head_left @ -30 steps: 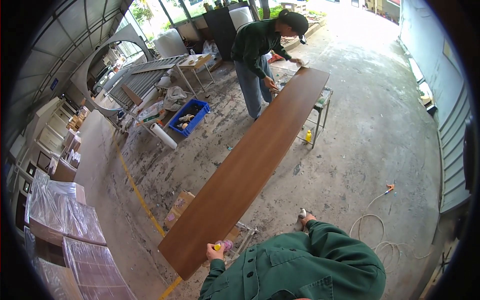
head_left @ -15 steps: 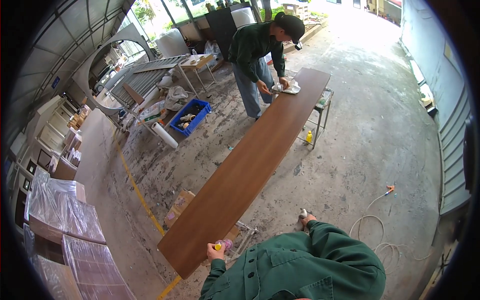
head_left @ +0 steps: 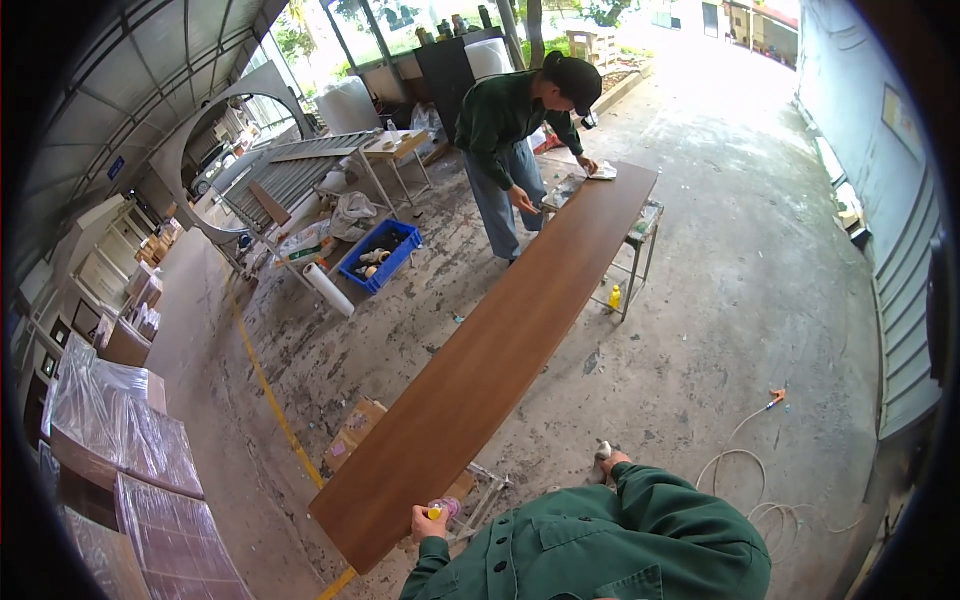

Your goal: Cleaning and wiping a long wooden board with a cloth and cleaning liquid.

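Note:
A long brown wooden board (head_left: 490, 375) stretches away from me, propped on stands. My left hand (head_left: 428, 523) is beside its near right edge, closed around a small bottle with a yellow cap and a pinkish body (head_left: 452, 507). Off to the right, over the floor, my right hand (head_left: 616, 463) grips a whitish-grey thing, possibly a wad of cloth (head_left: 603, 450); its kind is unclear. At the board's far end a co-worker (head_left: 510, 130) leans in, one hand pressing a white cloth (head_left: 602, 172) on the surface and the other held lower, near the board's left edge.
A metal stand (head_left: 640, 255) supports the far end, with a yellow bottle (head_left: 615, 297) by its legs. An air hose (head_left: 735, 452) coils on the floor at right. A blue crate (head_left: 380, 257) stands at left. Plastic-wrapped boxes (head_left: 125, 420) are stacked at the near left.
The co-worker's cloth has slid to the right, toward the board's far end, and the other hand has come away from it. My hands keep their hold, and the view has tilted slightly upward.

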Available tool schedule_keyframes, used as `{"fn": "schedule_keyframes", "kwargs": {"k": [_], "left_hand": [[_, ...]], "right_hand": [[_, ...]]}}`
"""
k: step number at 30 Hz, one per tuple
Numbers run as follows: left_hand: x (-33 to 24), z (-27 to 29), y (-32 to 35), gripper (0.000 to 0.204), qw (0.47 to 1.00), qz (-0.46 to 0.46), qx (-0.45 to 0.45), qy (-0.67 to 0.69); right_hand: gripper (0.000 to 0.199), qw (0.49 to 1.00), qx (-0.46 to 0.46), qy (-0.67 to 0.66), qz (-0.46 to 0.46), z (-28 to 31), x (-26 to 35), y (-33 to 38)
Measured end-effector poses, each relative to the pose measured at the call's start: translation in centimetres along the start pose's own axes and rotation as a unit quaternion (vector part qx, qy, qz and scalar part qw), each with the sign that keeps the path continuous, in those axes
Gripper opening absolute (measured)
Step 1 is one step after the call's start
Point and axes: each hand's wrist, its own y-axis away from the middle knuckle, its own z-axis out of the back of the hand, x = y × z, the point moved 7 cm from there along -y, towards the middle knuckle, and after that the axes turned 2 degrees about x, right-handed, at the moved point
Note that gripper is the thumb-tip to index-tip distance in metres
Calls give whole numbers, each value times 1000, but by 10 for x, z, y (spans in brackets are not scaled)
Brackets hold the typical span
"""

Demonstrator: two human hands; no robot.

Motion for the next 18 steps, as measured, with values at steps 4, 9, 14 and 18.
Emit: {"fn": "schedule_keyframes", "kwargs": {"k": [4,9,14,18], "left_hand": [[-8,1,-1,40,1000,-8,-14,13],[-6,2,-3,41,999,-28,-32,17],[-10,2,-3,40,1000,-12,-12,6],[-9,3,-5,41,1000,12,-2,6]], "right_hand": [[49,1000,-14,3,4,0,-10,0],[50,1000,-11,-4,-3,2,-11,7],[54,1000,-18,-22,-8,10,-10,18],[56,1000,-15,-10,-18,6,-12,14]]}}
